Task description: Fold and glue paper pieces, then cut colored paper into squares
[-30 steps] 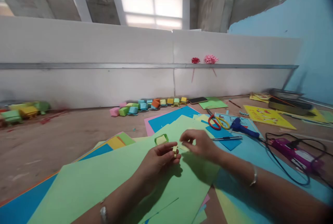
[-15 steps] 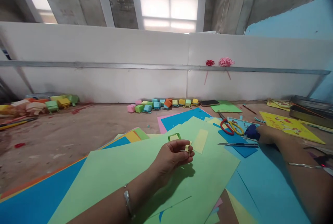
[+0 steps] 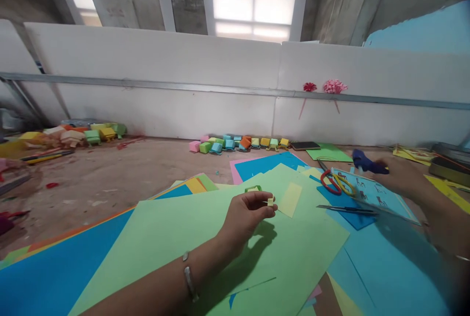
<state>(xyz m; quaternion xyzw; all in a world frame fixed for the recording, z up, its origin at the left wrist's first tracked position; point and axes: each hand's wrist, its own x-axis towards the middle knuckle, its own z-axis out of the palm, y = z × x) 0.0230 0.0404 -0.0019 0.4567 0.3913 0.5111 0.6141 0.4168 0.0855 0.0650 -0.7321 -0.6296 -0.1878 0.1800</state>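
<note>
Between the thumb and fingers of my left hand (image 3: 249, 215) is a small pale yellow folded paper piece (image 3: 270, 202), held over a large light green paper sheet (image 3: 191, 228). Just behind those fingers, a green paper loop (image 3: 253, 189) is partly hidden. A pale yellow paper strip (image 3: 291, 199) lies right of the hand. My right hand (image 3: 398, 176), blurred, grips what looks like a dark blue glue gun (image 3: 370, 164) with a pale tip, above a light blue printed card (image 3: 374, 191). Scissors (image 3: 336, 184) with red and yellow handles and a craft knife (image 3: 347, 210) lie nearby.
Small coloured paper boxes (image 3: 244, 143) line the wall, with more paper models (image 3: 91, 135) at far left. A dark phone-like slab (image 3: 305, 146) and a green paper stack (image 3: 330, 153) lie at the back. Blue sheets (image 3: 396, 257) spread at right. Pencils (image 3: 49, 157) lie left.
My right hand has lifted the dark blue glue gun and swung it up from beside the scissors, uncovering the printed card. My left hand still pinches the yellow piece. The view has shifted left.
</note>
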